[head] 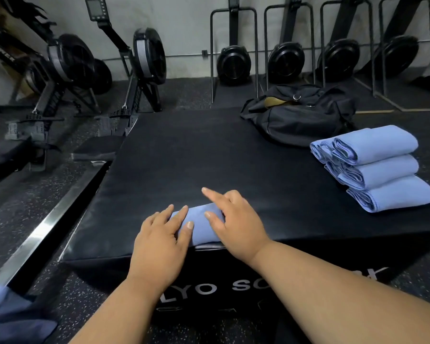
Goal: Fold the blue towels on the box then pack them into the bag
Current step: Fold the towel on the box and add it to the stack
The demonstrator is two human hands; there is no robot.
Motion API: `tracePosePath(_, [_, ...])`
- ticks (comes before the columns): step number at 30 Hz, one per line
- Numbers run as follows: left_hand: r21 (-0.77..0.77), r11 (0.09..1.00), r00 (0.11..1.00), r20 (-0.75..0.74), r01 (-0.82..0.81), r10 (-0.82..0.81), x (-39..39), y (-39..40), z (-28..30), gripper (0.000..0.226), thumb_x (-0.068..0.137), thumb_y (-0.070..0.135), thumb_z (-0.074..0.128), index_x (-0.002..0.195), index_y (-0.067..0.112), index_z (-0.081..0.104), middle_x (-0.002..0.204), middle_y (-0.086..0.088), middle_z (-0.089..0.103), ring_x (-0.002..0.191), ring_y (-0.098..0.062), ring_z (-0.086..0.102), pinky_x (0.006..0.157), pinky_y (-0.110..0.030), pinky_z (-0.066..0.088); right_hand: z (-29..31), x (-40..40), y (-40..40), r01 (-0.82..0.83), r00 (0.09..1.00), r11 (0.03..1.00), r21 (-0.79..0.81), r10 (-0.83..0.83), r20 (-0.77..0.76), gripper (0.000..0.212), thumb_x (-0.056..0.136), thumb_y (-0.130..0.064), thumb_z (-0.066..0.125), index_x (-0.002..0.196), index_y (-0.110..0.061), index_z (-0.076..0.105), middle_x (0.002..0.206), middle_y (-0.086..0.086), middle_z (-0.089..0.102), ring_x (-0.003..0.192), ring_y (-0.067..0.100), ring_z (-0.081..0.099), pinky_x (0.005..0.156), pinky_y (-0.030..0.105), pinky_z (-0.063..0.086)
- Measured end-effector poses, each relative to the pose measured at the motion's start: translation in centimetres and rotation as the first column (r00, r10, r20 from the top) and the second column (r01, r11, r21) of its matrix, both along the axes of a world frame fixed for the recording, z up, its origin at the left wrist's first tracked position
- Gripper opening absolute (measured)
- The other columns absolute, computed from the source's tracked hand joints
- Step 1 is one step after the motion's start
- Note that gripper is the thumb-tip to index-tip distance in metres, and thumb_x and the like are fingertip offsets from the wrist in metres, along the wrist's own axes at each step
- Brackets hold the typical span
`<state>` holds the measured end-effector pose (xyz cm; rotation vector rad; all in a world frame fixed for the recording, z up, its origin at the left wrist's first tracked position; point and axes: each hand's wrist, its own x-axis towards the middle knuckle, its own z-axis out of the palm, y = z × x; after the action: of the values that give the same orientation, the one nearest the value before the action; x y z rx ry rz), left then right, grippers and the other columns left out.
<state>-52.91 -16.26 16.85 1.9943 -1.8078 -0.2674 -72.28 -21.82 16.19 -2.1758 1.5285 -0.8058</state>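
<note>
Both hands, left (159, 240) and right (236, 223), flat on a folded blue towel (201, 225) at the black box's (184, 157) near edge

Layout on and around the box

A folded towel (201, 224) is placed at 6 o'clock on the box (184, 155), at its near edge, with the left hand (159, 234) laid on its left end and the right hand (233, 219) on its right. Three folded towels (380, 167) are stacked at 3 o'clock. The bag (301, 115) is set behind them at 1 o'clock. Rowing machines (85, 70) are ranged beyond, from 9 to 12 o'clock.

Gym, rowing machines (144, 58), plyo box (209, 150)
</note>
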Motion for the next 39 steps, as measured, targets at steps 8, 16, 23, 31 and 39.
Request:
tracePosePath(8, [0.161,0.986,0.999,0.012,-0.034,0.033,2.1,-0.1,-1.5,0.074,0.098,0.073,0.006,0.161,0.042,0.032,0.169,0.008,0.033,0.156,-0.018,0.026,0.126,-0.039,0.024,-0.8,-0.4,0.3,-0.115,0.955,0.993,0.001,0.111,-0.276,0.071,0.098,-0.057,0.006,0.154,-0.039,0.045,0.163,-0.007,0.04,0.141,0.02,0.042,0.118,0.041,0.025])
tracePosePath(16, [0.308,0.879,0.913,-0.066,-0.364,0.402,-0.4,0.2,2.1,0.04,0.095,0.054,0.049,0.097,0.018,0.067,0.114,-0.011,0.063,0.106,-0.037,0.052,0.096,-0.044,0.045,-1.1,-2.0,0.3,0.017,0.991,0.991,0.133,0.001,-0.132,0.055,0.096,-0.071,0.044,0.121,-0.027,0.065,0.149,-0.008,0.051,0.141,0.02,0.038,0.117,0.038,0.022])
tracePosePath(23, [0.318,0.895,0.796,-0.427,-0.313,0.43,-3.9,-0.2,3.3,0.037,0.088,0.033,0.061,0.098,-0.002,0.064,0.087,-0.019,0.07,0.069,-0.023,0.054,0.064,-0.035,0.046,0.4,-4.8,0.5,-0.084,0.906,0.932,0.353,-0.076,0.416,0.026,0.093,-0.048,0.063,0.092,-0.023,0.055,0.076,-0.016,0.059,0.077,0.006,0.053,0.077,0.033,0.049])
tracePosePath(31, [0.276,0.945,0.691,-0.649,-0.177,0.319,-12.3,-2.9,4.0,0.031,0.087,0.033,0.063,0.103,0.006,0.062,0.083,-0.001,0.062,0.065,-0.018,0.053,0.061,-0.033,0.046,2.1,-10.9,-0.3,0.142,0.65,0.944,0.296,-0.315,0.692,0.022,0.091,-0.022,0.069,0.104,-0.032,0.054,0.085,-0.006,0.07,0.073,0.004,0.064,0.071,0.026,0.053])
tracePosePath(39, [0.204,0.978,0.601,-0.777,-0.043,0.188,-20.8,-10.1,3.4,0.043,0.09,0.031,0.068,0.13,0.026,0.052,0.116,0.007,0.066,0.107,-0.014,0.065,0.095,-0.038,0.055,1.2,-17.3,-2.1,0.479,0.674,0.868,0.13,-0.458,0.58,0.032,0.088,-0.033,0.062,0.12,-0.036,0.058,0.117,-0.014,0.059,0.108,0.016,0.059,0.099,0.043,0.05])
